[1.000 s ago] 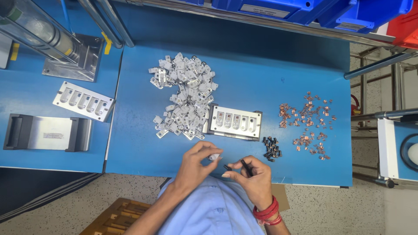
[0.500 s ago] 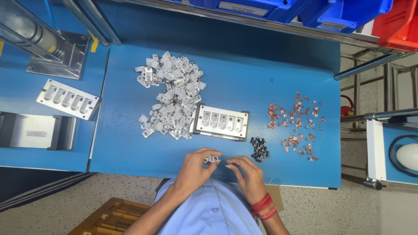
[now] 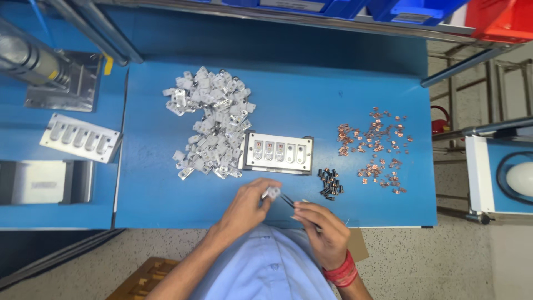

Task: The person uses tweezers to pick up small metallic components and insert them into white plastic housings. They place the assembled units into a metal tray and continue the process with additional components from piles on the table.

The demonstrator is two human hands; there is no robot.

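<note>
Currently, the left hand [image 3: 244, 206] pinches a small silver-white metal part [image 3: 271, 193] between thumb and fingers, raised just above the near edge of the blue table [image 3: 344, 83]. The right hand [image 3: 323, 230] is closed round thin black tweezers [image 3: 288, 201], whose long axis runs up and to the left, from the right hand toward the part. The tweezer tips lie just beside the part, on its right; contact cannot be confirmed. Both hands are clamped on what they hold, and the left hand is the nearer to the part, since it carries it.

Directly beyond the hands lies a rectangular grey metal fixture plate [image 3: 277, 153] with a row of slots, its long axis running left to right; the left-hand slots appear filled. A pile of silver stamped metal parts [image 3: 210, 125] touches the plate's left edge. A small cluster of black screws [image 3: 330, 183] sits near the plate's right front corner, closer to the right hand. A scatter of small copper-coloured pieces [image 3: 376, 150] lies further right, well apart from the hands.

On the adjoining table to the left rest a second slotted grey plate [image 3: 80, 138] and a grey metal holder block [image 3: 41, 182]. Blue and red storage bins [image 3: 499, 16] line the shelf above the table. A speckled floor [image 3: 422, 261] shows below.
</note>
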